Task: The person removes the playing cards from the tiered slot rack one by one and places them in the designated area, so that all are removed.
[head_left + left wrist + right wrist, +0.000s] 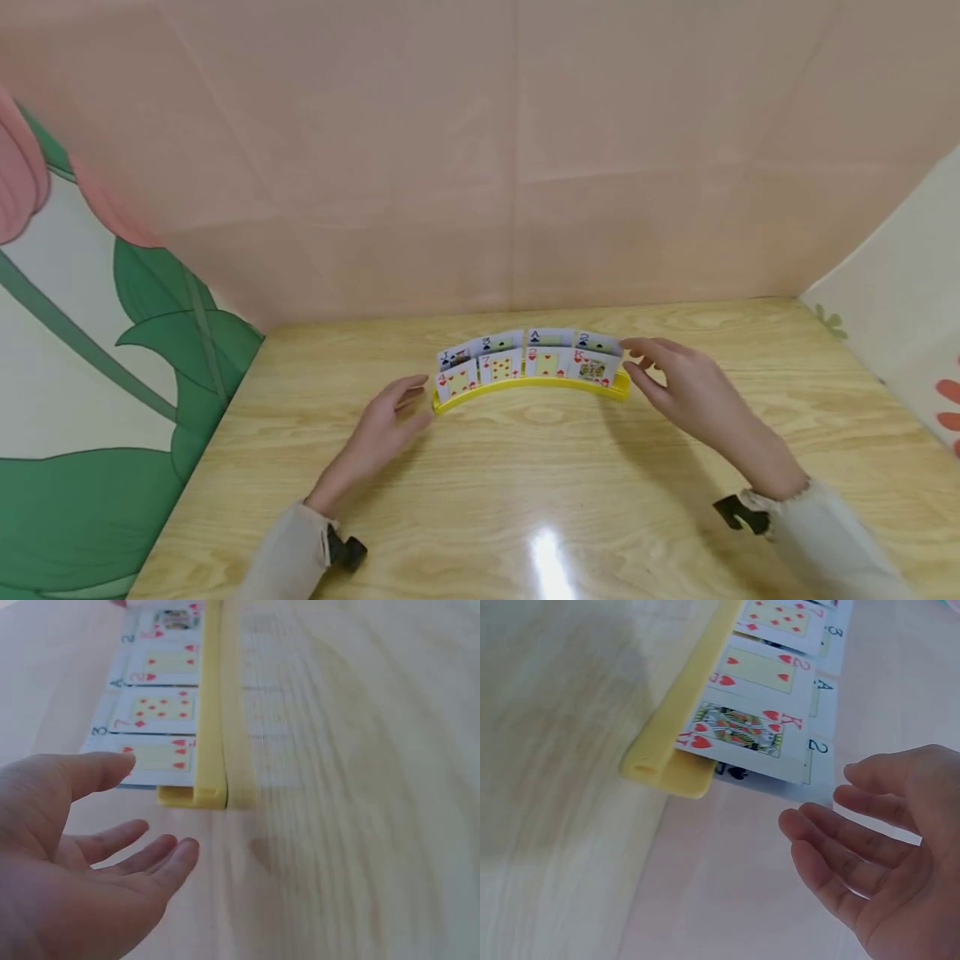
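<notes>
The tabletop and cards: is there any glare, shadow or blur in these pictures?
Head view: white glare on the near tabletop, soft shadow under the right hand; left wrist view: hazy, the cards slightly soft; right wrist view: the king of hearts reads clearly, the tabletop grain looks blurred.

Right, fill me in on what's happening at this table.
A person has both hands at a curved yellow card holder on a wooden table. Four red cards stand in its front row, with four black cards behind. The left hand is by the left end, the right hand by the right; neither grips anything, though light contact is hard to rule out.
</notes>
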`<action>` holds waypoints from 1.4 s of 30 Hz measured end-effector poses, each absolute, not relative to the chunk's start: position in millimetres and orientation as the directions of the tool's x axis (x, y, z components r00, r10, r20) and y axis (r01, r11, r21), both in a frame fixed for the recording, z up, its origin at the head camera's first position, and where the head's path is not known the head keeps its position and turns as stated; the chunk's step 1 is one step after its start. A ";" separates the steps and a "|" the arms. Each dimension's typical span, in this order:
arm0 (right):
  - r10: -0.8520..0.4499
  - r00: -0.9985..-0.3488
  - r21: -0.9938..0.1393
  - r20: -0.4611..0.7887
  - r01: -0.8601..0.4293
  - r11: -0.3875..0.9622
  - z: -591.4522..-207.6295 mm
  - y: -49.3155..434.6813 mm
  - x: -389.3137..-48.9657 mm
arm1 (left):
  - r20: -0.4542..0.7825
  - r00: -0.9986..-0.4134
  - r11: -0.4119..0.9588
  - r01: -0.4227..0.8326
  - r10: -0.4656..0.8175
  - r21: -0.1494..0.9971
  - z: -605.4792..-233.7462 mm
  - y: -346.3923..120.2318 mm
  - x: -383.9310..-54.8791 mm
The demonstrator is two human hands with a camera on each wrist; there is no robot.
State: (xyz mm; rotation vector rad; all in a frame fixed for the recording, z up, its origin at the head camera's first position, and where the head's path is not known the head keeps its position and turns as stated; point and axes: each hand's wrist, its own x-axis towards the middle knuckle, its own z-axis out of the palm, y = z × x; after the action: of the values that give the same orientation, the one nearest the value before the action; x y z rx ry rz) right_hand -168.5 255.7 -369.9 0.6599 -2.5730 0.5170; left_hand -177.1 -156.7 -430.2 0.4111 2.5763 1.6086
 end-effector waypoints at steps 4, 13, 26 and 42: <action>-0.364 -0.788 -0.231 0.496 -0.524 0.820 -368.4 249.1 -178.2 | 0.061 -0.963 0.276 0.136 0.262 0.951 -435.0 -146.1 -189.0; -0.392 -0.775 -0.221 0.496 -0.549 0.806 -379.1 241.3 -187.5 | 0.024 -0.976 0.167 0.061 0.216 0.984 -446.8 -134.1 -203.0; -0.320 -0.881 -0.536 0.347 -0.467 0.703 -401.1 246.5 -192.1 | 0.084 -0.981 0.161 0.112 0.172 0.981 -467.0 -132.4 -205.8; -0.323 -0.888 -0.562 0.328 -0.459 0.688 -406.3 253.5 -195.9 | 0.084 -0.975 0.197 0.125 0.204 0.972 -468.3 -132.4 -207.0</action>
State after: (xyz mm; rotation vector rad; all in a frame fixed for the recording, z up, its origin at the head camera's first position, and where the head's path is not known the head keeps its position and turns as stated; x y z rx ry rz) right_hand -195.9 253.5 -406.3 0.6318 -2.6958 0.9794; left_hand -207.0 -132.4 -468.3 0.3282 2.3807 1.9233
